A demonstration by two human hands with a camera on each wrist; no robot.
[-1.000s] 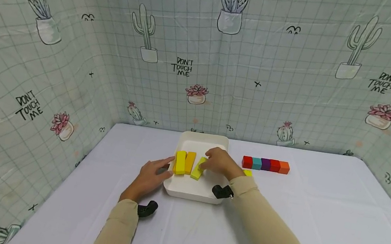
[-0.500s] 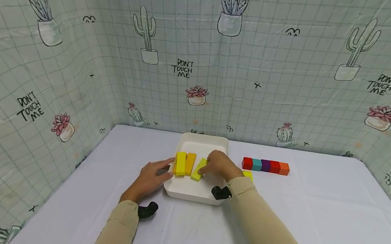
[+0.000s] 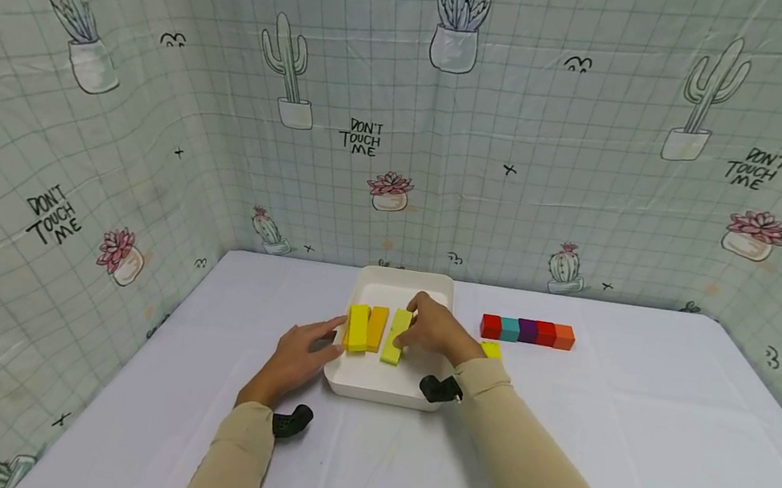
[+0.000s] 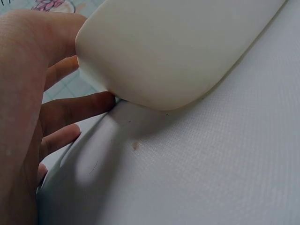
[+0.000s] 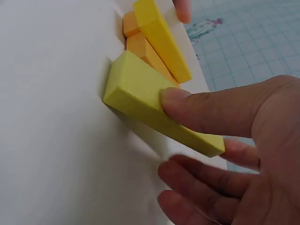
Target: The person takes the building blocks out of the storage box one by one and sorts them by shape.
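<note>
A white tray (image 3: 379, 394) stands on the table, with several rectangular blocks in it. My right hand (image 3: 435, 326) pinches a yellow-green block (image 5: 136, 86), the thumb on its broad face; part of the fingers behind it is hidden. One end of that block is near the tray floor in the right wrist view. Beside it are an orange-yellow block (image 3: 376, 330) and a bright yellow block (image 3: 358, 330), which lies partly over another orange-yellow block (image 5: 131, 23). My left hand (image 3: 294, 356) holds the tray's left wall, its thumb over the rim and other fingers outside, below.
Right of the tray, a row of small cubes (image 3: 528, 332) in red, teal, purple and orange sits on the white-covered table (image 3: 633, 449). A yellow piece (image 3: 491, 349) lies before it, partly hidden by my right forearm. A patterned cloth (image 3: 502, 210) hangs behind.
The yellow-green block has turned from a slant to nearly parallel with the neighbouring blocks, in my right hand. My left hand stays at the tray wall. The head view has shifted slightly.
</note>
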